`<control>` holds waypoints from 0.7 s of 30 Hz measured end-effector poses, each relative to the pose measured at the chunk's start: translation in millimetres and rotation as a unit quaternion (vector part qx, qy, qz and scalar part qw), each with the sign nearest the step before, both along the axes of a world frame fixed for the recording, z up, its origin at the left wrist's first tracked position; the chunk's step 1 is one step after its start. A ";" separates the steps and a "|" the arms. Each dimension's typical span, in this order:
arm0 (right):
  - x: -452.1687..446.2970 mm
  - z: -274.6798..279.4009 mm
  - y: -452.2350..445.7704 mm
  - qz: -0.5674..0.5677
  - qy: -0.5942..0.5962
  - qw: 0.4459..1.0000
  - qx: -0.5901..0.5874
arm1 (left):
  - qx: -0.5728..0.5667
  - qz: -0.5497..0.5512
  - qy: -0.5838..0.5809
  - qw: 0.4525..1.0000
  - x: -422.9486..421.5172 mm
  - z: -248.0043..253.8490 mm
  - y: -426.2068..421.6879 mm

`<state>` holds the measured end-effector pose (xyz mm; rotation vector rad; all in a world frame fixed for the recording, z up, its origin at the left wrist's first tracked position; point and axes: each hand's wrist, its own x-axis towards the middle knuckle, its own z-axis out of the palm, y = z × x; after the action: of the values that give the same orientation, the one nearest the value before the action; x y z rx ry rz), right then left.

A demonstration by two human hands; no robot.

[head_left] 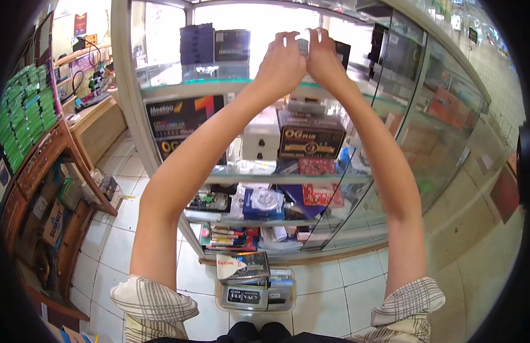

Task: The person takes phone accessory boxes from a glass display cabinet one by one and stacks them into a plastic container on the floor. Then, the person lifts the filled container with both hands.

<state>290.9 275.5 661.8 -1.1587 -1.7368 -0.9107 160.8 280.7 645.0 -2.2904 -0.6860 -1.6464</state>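
Note:
My left hand [281, 66] and my right hand [325, 60] are raised side by side at the top shelf of a glass display cabinet [123, 86]. The fingers of both are curled, and a small pale grey item [302, 47] shows between them. Most of it is covered by the hands, so its kind is unclear. Just behind my right hand stands a dark box [342, 54]. To the left of my left hand, a black box marked ORIGINAL [232, 46] stands beside a stack of dark boxes [196, 44] on the same shelf.
Lower shelves hold an OG Plus box [312, 137], white boxes [261, 134] and red packs [319, 166]. Sliding glass panes [402, 103] are at the right. A plastic tub [256, 309] of boxes sits on the floor before me. Green packs [28, 114] are stacked left.

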 end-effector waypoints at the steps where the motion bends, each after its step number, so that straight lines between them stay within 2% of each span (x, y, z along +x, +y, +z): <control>1: 4.1 10.4 13.5 -0.057 -0.049 0.997 -0.010 | 0.005 -0.001 -0.002 1.000 3.0 9.6 10.9; 3: 9.9 17.0 37.6 -0.043 0.014 0.996 -0.071 | -0.187 0.010 0.010 0.982 8.2 25.5 30.7; 5: 28.3 13.7 73.7 -0.072 -0.053 0.993 -0.079 | -0.201 0.078 0.036 0.976 16.2 23.6 57.1; 6: 28.9 19.3 73.9 -0.092 -0.051 0.983 -0.148 | -0.227 0.075 0.046 0.970 19.1 20.8 68.7; 7: 32.7 16.7 83.2 -0.119 -0.061 0.980 -0.146 | -0.252 0.072 0.057 0.963 21.8 20.7 81.0; 9: 33.7 13.2 87.1 -0.135 -0.048 0.984 -0.109 | -0.275 0.077 0.199 0.937 24.8 28.2 101.6; 11: 35.1 17.7 87.7 -0.157 -0.075 0.978 -0.115 | -0.274 0.087 0.203 0.936 32.1 33.6 105.0; 13: 35.6 20.3 91.1 -0.180 -0.103 0.970 -0.126 | -0.372 0.026 0.156 0.914 27.7 46.8 80.5; 17: 37.3 24.7 92.2 -0.180 -0.162 0.969 -0.054 | -0.294 0.004 0.110 0.950 29.3 35.7 103.2; 21: 32.3 21.9 87.5 -0.196 -0.180 0.964 0.002 | -0.293 -0.045 0.021 0.955 20.9 32.5 104.9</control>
<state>323.2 363.1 683.7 -1.4327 -1.8133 -1.4378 181.7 385.5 677.4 -2.7750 -1.2109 -1.5773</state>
